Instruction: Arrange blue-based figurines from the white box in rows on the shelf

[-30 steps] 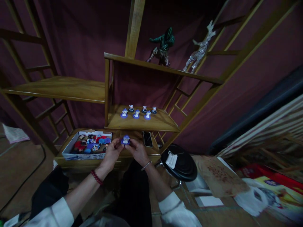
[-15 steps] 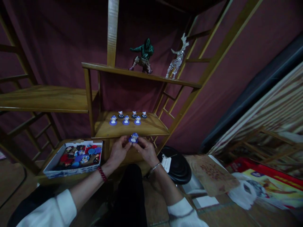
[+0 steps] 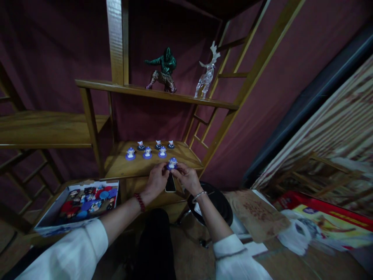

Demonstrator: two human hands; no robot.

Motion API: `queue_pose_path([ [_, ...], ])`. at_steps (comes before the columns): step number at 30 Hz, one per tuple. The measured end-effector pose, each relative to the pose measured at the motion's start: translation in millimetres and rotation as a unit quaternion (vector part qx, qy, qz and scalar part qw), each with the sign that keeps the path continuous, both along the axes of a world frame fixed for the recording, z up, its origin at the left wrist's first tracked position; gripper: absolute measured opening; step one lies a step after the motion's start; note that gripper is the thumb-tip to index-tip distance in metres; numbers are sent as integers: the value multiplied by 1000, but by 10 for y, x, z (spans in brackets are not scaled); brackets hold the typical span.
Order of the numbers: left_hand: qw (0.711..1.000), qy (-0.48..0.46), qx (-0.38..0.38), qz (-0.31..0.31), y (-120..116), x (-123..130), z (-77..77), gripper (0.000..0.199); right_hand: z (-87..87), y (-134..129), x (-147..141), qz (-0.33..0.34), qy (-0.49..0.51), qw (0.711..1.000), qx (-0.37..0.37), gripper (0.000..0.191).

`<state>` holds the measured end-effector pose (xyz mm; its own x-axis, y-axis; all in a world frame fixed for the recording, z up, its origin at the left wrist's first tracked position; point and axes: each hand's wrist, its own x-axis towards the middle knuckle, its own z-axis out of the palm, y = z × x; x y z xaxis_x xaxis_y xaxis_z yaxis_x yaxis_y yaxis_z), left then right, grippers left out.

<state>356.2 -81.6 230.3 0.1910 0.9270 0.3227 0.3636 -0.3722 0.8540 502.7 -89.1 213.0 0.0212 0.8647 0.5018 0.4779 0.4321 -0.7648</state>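
Observation:
A small purple-and-white figurine on a round purple base is held upright at the front edge of the small wooden shelf. My left hand pinches its left side, and my right hand grips its right side. Behind it on the shelf, a row of three similar purple figurines stands in front of three dark-based figurines. At the lower left, an open box holds several red, blue and purple figurines.
Above, a green crouching statue and a clear deer stand on the upper shelf. A dark phone lies below my hands. To the right are a black round stool, a brown bag and a red box.
The view has shifted, so the shelves and box appear further left. Both hands have moved right and slightly up relative to the shelf with the figurine. The phone now shows below them.

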Motion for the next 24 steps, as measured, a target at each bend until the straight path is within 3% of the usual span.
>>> queue_pose_path([
  [9,988,108,106,15,138,131,-41,34,-76,281,264,-64,-27,997,28,32],
  [19,947,236,210,-64,248,235,-65,43,-20,482,468,-100,-129,987,7,26],
  [24,920,301,241,-72,296,292,-94,39,17,593,546,-78,-157,985,3,21],
])
